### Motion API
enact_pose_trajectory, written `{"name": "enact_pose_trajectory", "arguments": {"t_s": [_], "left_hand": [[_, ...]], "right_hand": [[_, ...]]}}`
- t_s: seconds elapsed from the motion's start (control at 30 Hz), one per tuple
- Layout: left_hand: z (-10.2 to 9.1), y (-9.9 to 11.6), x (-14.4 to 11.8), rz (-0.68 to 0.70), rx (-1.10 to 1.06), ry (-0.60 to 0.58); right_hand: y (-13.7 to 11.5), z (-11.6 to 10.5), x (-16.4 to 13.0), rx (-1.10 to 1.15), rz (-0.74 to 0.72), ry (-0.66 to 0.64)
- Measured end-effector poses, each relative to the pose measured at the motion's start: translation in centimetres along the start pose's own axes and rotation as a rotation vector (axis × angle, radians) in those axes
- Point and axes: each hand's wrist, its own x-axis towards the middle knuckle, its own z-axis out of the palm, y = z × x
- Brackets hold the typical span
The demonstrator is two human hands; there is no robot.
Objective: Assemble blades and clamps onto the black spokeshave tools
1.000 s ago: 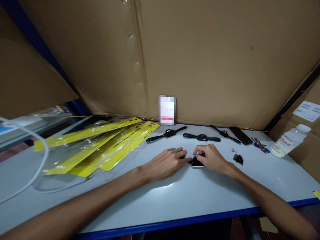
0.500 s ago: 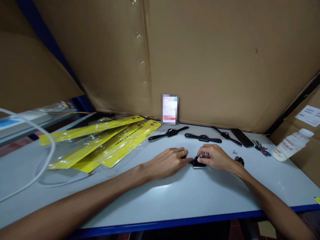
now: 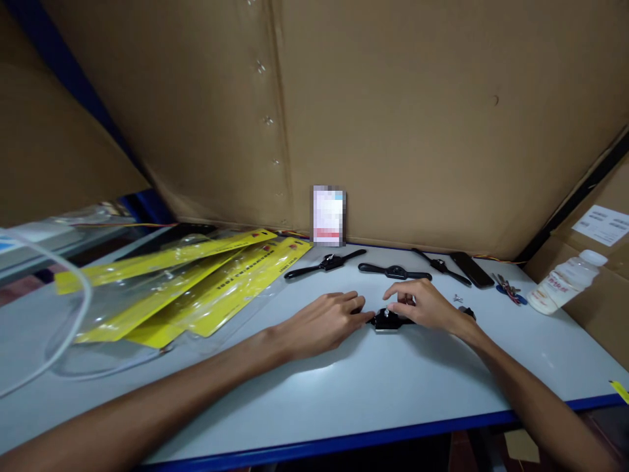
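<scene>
On the table in front of me lies a black spokeshave (image 3: 386, 320), its silver blade edge facing me and a silver screw on top. My left hand (image 3: 339, 316) grips its left end with closed fingers. Over its right side hovers my right hand (image 3: 422, 307), thumb close to the screw, index finger raised and apart from the thumb. Whether the thumb touches the screw I cannot tell. Behind lie three more black tools: a spokeshave (image 3: 333, 262) with a silver part, a spokeshave body (image 3: 394, 271) and another one (image 3: 441, 264). Small silver screws (image 3: 458, 299) rest beyond my right wrist.
Yellow blister packs (image 3: 230, 295) and a white cable (image 3: 84, 321) take up the left. At the right are a phone (image 3: 472, 269), keys (image 3: 510, 288) and a plastic bottle (image 3: 565, 283). A cardboard wall (image 3: 403, 131) stands behind, with a blurred card (image 3: 328, 216) against it.
My right thumb and index finger have spread apart from the screw, and the index finger has lifted. My left hand keeps its grip. The view has shifted slightly.
</scene>
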Motion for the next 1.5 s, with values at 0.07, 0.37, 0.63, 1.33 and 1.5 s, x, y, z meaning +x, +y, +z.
{"name": "enact_pose_trajectory", "arguments": {"t_s": [0.07,0.37,0.63,1.33,1.5], "left_hand": [[0.0,0.0,0.0,0.004,-0.017,0.015],[-0.2,0.1,0.0,-0.006,-0.008,-0.003],[-0.2,0.1,0.0,-0.009,0.001,-0.026],[-0.2,0.0,0.0,-0.008,0.004,-0.024],[0.0,0.0,-0.1,0.004,-0.002,0.011]], "right_hand": [[0.2,-0.3,0.0,-0.004,-0.017,-0.043],[-0.1,2.0,0.0,-0.124,0.027,-0.006],[0.0,-0.3,-0.1,0.053,0.006,-0.060],[0.5,0.3,0.0,0.009,0.019,-0.104],[0.0,0.8,-0.1,-0.071,0.017,-0.070]]}}
